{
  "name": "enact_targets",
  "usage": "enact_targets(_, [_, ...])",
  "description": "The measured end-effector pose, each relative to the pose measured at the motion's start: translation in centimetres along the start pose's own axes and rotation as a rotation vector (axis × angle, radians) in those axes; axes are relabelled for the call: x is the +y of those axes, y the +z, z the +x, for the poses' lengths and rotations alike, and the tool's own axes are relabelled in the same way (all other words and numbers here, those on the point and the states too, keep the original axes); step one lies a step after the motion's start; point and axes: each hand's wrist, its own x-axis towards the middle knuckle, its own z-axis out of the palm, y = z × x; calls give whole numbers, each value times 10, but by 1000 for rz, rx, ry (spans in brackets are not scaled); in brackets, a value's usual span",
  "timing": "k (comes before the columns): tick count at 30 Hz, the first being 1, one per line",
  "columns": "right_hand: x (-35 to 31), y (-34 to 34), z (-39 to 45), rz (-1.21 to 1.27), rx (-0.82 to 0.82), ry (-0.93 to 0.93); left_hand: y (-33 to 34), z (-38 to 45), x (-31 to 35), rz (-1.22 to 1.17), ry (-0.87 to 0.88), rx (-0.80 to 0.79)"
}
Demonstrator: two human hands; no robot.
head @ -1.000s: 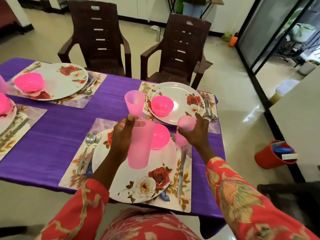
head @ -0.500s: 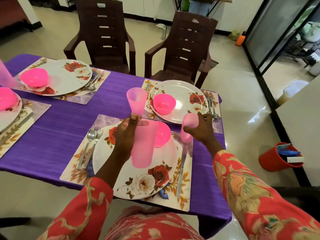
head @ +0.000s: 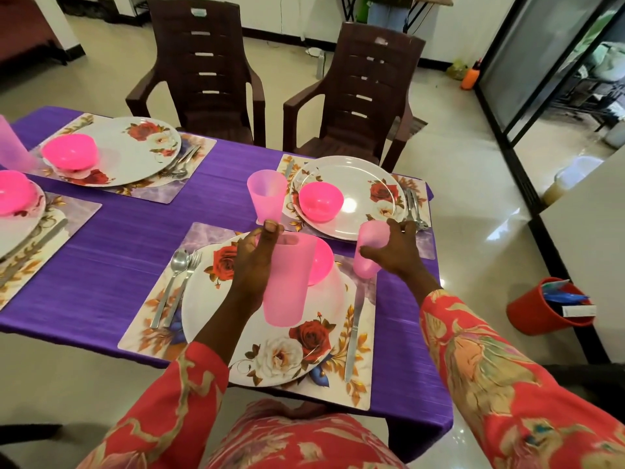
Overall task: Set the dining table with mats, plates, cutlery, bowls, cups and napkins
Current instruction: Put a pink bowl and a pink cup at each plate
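My left hand grips a tall pink cup above the near floral plate, which lies on a floral mat. A pink bowl sits on that plate behind the cup. My right hand holds a smaller pink cup at the mat's far right corner; whether it rests on the mat is unclear. Another pink cup stands beside the far plate with its pink bowl. A spoon and fork lie left of the near plate, a knife right.
The purple tablecloth covers the table. Two more set places lie at the left, with a plate, pink bowls and a pink cup. Two brown chairs stand behind. A red bucket is on the floor at right.
My right hand has carried the small pink cup a little toward the mat's far right corner. My left hand still holds the tall cup over the plate. The view shifted slightly.
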Motion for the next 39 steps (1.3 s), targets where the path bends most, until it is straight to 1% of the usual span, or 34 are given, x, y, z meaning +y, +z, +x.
enact_targets(6, [1, 1, 4, -13, -30, 31, 1, 0, 1, -21, -26, -14])
enact_targets(12, [2, -3, 5, -37, -62, 31, 1, -2, 4, 9, -19, -23])
enact_targets(20, [1, -4, -2, -18, -62, 45, 3, -3, 6, 19, -7, -21])
enact_targets(22, [-1, -6, -4, 33, -4, 32, 5, -4, 7, 4, 0, -28])
enact_targets(27, [-23, -19, -10, 215, 328, -94, 6, -4, 7, -1, 4, -43])
enact_targets(30, [-48, -21, -14, 331, 435, -175, 5, -4, 7, -15, -2, -41])
enact_targets(32, [-68, -15, -20, 450, 386, -226, 3, -3, 6, -9, -5, -22])
enact_targets(36, [-116, 10, -48, 607, 42, -286, -13, -4, 9, -43, -3, -4])
enact_targets(39, [-147, 34, -62, 635, -168, -379, -30, -4, 13, -60, 46, 88])
